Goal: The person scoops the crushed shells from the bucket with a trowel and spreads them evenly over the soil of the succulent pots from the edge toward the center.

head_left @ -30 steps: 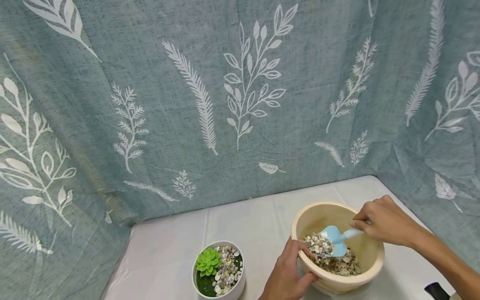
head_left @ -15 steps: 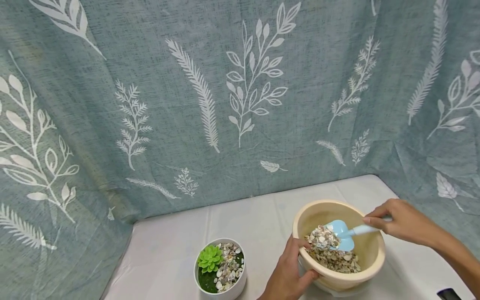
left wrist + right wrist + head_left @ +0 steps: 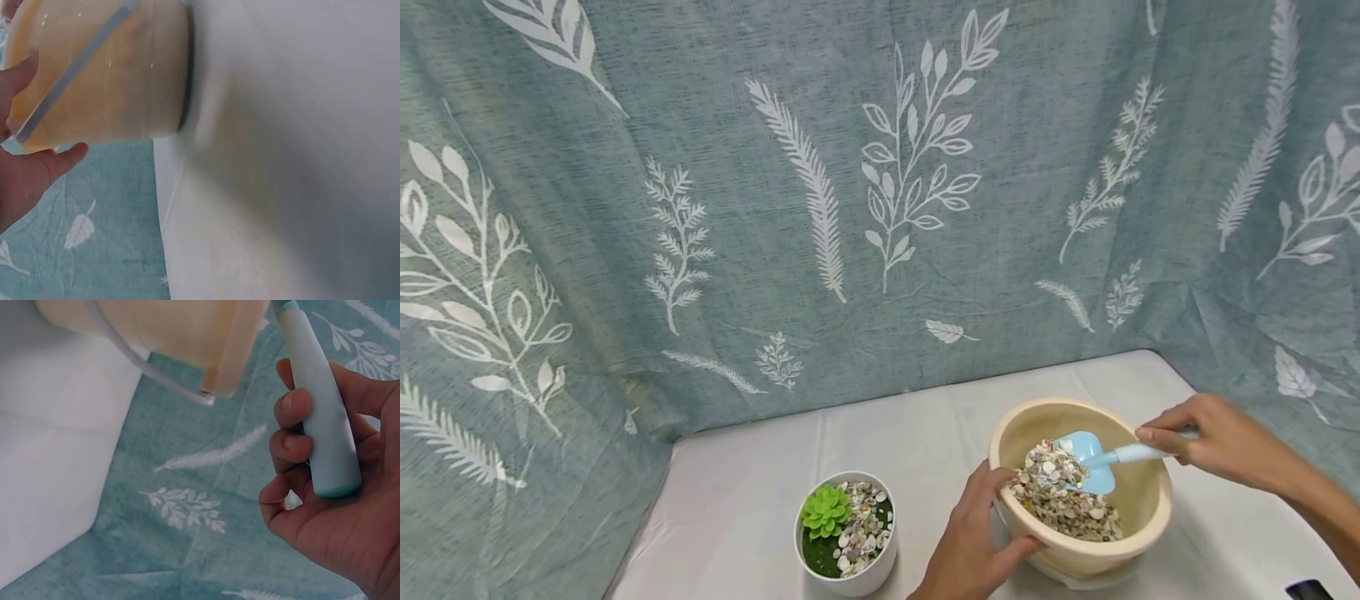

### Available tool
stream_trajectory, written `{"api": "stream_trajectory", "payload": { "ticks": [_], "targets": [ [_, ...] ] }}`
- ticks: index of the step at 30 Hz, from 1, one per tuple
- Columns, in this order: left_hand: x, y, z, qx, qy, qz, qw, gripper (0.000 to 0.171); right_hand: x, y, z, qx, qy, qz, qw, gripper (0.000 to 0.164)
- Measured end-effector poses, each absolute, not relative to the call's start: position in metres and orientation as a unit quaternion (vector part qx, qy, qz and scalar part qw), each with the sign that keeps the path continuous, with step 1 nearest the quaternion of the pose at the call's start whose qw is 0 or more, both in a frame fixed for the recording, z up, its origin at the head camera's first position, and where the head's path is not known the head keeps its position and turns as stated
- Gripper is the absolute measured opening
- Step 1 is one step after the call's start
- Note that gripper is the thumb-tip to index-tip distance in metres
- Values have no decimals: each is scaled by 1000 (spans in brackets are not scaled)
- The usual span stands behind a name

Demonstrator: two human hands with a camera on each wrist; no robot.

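Head, left hand (image 3: 970,537): grips the rim of the cream bucket (image 3: 1093,547), probably for steadying it.
Head, blue trowel (image 3: 1097,479): inside the bucket, heaped with shells (image 3: 1048,468); any spill would fall back.
Left wrist, bucket: thumb and finger spread on its wall.
Right wrist, right hand (image 3: 350,519): curled round the trowel's handle, likely for tilt control.

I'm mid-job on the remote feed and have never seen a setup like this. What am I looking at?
No machine here: a person works bare-handed. The wide picture comes from a head camera; the other two come from cameras on the left and right wrists. On the white surface are a cream bucket with shell-like bits and, left of it, a white pot with a green plant and similar bits. The left grip holds the bucket; the right grip holds a light blue scoop, its loaded end inside the bucket.
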State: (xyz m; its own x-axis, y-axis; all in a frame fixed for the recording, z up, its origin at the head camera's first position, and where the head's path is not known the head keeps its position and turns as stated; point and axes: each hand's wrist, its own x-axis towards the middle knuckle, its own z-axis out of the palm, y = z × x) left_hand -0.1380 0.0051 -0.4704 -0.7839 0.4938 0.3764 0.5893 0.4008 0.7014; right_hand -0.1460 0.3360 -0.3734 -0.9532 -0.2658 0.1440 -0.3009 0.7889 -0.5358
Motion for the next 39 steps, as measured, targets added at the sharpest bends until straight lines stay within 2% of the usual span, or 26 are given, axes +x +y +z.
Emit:
{"api": "stream_trajectory", "payload": {
  "ticks": [4, 11, 13, 16, 19, 21, 26, 28, 30, 33, 39],
  "targets": [
    [-132, -12, -471, -316, -833, -435, 128, 64, -147, 326, -366, 141, -948, 283, 43, 18],
    [-129, -46, -475, -297, -792, -402, 351, 59, -151, 308, -355, 153, -955, 251, 51, 18],
    [-129, -60, -476, -279, -783, -395, 393, 60, -152, 300, -353, 174, -950, 250, 67, 17],
    [-128, -84, -478, -233, -789, -388, 416, 66, -155, 285, -349, 201, -938, 271, 81, 21],
    [-126, -106, -480, -175, -812, -386, 400, 81, -159, 267, -348, 221, -926, 296, 72, 27],
    [-125, -120, -482, -138, -829, -398, 366, 92, -162, 255, -347, 233, -922, 303, 65, 30],
    [-118, -145, -485, -60, -859, -460, 216, 118, -172, 221, -348, 260, -913, 314, 24, 26],
    [-115, -152, -486, -43, -864, -476, 158, 122, -176, 207, -348, 266, -910, 318, 4, 22],
    [-114, -156, -487, -37, -865, -484, 126, 123, -180, 194, -347, 272, -909, 315, -7, 20],
    [-112, -161, -486, -34, -860, -496, 110, 124, -186, 175, -347, 284, -911, 298, -3, 20],
    [-109, -171, -484, -26, -857, -502, 110, 123, -194, 146, -351, 293, -914, 281, -11, 19]
  ]
}}
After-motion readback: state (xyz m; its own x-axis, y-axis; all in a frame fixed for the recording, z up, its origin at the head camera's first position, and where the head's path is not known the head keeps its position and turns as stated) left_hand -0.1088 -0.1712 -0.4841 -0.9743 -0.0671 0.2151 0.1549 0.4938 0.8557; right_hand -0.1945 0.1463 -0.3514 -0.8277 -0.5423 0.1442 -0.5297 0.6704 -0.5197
